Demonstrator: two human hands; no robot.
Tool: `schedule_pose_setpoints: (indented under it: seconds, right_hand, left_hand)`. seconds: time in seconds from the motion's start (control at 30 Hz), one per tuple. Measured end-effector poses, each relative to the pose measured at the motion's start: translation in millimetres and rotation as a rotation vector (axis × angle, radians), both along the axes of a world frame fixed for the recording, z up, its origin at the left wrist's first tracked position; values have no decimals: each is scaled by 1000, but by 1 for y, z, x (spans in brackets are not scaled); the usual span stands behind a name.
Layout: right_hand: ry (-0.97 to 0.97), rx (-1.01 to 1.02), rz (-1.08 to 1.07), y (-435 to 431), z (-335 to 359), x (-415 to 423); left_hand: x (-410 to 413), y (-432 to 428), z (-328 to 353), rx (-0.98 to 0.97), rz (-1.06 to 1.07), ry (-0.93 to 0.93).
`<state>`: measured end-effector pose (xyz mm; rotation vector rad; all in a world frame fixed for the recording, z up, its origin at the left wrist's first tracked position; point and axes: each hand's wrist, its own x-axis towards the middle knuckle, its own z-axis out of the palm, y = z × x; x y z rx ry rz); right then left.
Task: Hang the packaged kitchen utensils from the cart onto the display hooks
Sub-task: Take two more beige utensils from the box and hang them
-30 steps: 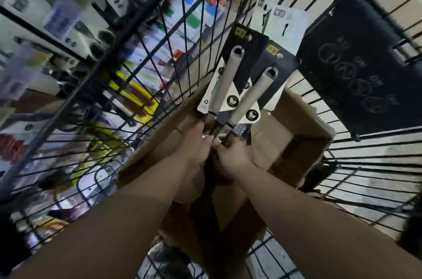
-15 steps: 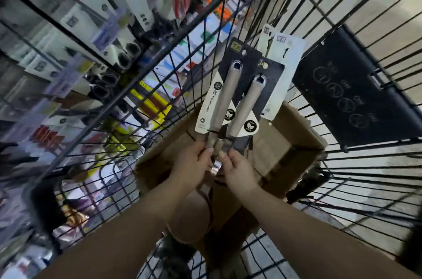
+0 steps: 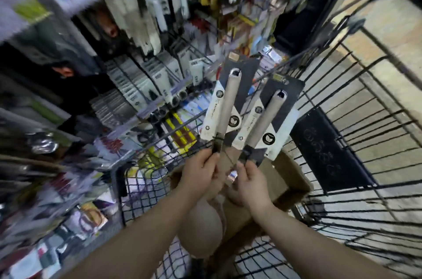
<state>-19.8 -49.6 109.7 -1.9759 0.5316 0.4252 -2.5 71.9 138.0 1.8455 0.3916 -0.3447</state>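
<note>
Head view: your left hand [image 3: 201,169] pinches one carded utensil [image 3: 228,107], your right hand [image 3: 249,183] the second carded utensil [image 3: 267,121] — both above the cardboard box [image 3: 292,178] in the cart [image 3: 365,105]. Hold them fanned — lead with the hang-holes.

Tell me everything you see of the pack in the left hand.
The left pack is a black card with a white lower panel and a tan sticker on top; a long beige handle with a looped end lies along it. It stands raised, top leaning right, beside the second pack. The left hand pinches its lower end.
</note>
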Motion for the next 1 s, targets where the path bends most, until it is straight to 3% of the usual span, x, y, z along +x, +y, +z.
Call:
schedule_pose_setpoints:
  seconds: [0.17, 0.43, 0.63, 1.0]
  right_hand:
    - [-122, 42, 65, 15, 40, 2]
    - [-405, 84, 408, 102, 104, -57]
    - [-458, 261, 677, 197, 161, -184]
    - [-545, 624, 1229, 321, 264, -447]
  left_hand:
    - [-31, 42, 44, 34, 125, -73]
    - [-153, 135, 111, 121, 431, -213]
    - [-324, 191, 157, 40, 825, -324]
    - [-628, 244, 233, 271, 1425, -525]
